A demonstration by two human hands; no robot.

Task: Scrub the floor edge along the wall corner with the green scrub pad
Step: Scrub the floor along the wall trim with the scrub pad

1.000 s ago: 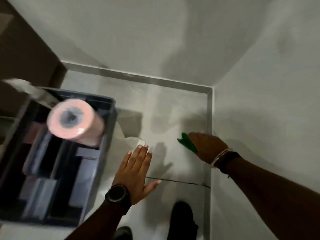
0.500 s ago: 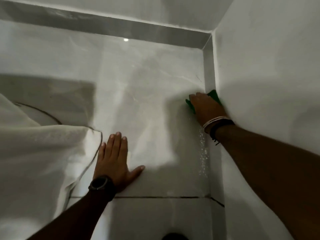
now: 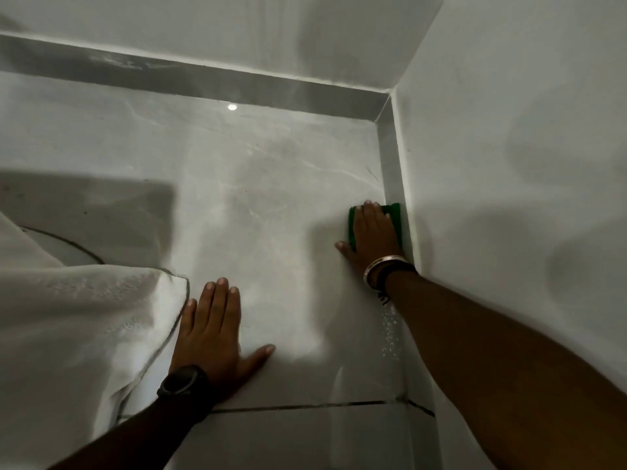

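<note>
My right hand [image 3: 371, 234] lies flat on the green scrub pad [image 3: 395, 215] and presses it into the floor edge [image 3: 390, 164] where the grey skirting strip meets the right wall. Only the pad's rims show around my fingers. A metal bangle and a dark band sit on that wrist. My left hand [image 3: 213, 330] rests palm down on the pale floor tile, fingers spread, holding nothing; a black watch is on its wrist. Small white droplets or foam specks [image 3: 390, 334] dot the floor edge just behind my right wrist.
A white cloth [image 3: 78, 327] is bunched on the floor at the left, touching my left hand's little finger. The wall corner [image 3: 390, 96] lies ahead at the upper right. A dark grout line [image 3: 305, 407] crosses the floor near me.
The view has dropped close to the floor and the shelf with the pink roll is gone from sight. My right hand has carried the pad to the right wall's edge and now lies flat on it.
</note>
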